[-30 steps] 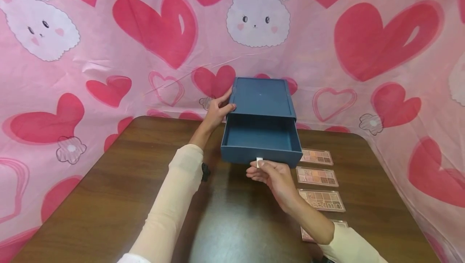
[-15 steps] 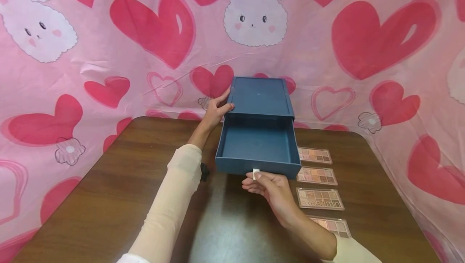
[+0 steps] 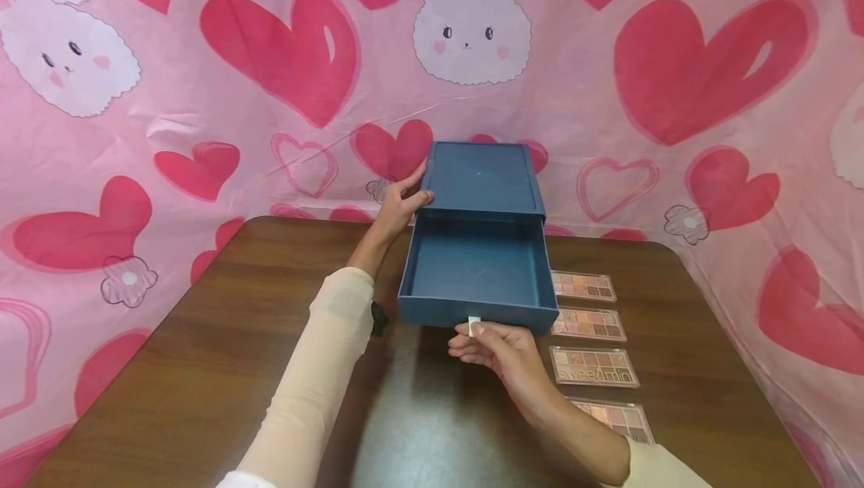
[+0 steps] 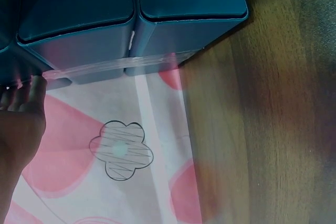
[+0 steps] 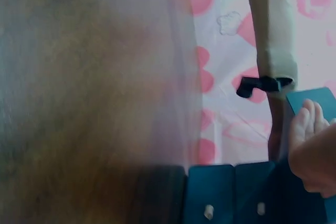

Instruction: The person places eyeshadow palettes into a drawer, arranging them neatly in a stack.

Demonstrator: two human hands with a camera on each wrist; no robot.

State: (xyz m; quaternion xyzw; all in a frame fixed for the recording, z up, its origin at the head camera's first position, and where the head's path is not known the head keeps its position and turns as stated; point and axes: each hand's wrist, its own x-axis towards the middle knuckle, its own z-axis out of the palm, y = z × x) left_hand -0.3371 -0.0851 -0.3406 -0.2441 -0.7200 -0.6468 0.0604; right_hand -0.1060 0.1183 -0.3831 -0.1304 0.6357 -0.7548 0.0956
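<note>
A blue drawer cabinet [image 3: 482, 177] stands at the back of the table, its top drawer [image 3: 432, 312] pulled well out and bare inside. My right hand [image 3: 509, 357] pinches the white pull tab [image 3: 474, 325] on the drawer front between thumb and fingers. Against the cabinet's upper left side rests my left hand [image 3: 398, 207], thumb at the top edge and fingers along the side. The left wrist view shows those fingers [image 4: 37, 90] on the cabinet wall. Lower drawers [image 5: 210, 187] with white tabs appear closed in the right wrist view.
Several clear-lidded eyeshadow palettes [image 3: 594, 366] lie in a column on the right of the wooden table [image 3: 202, 368], the nearest partly behind my right forearm. A pink cloth with hearts and rabbits [image 3: 270, 173] hangs behind and beside the table.
My right hand has drawn the top drawer further out toward me, with most of that movement in the first half second. The left hand has stayed on the cabinet's side.
</note>
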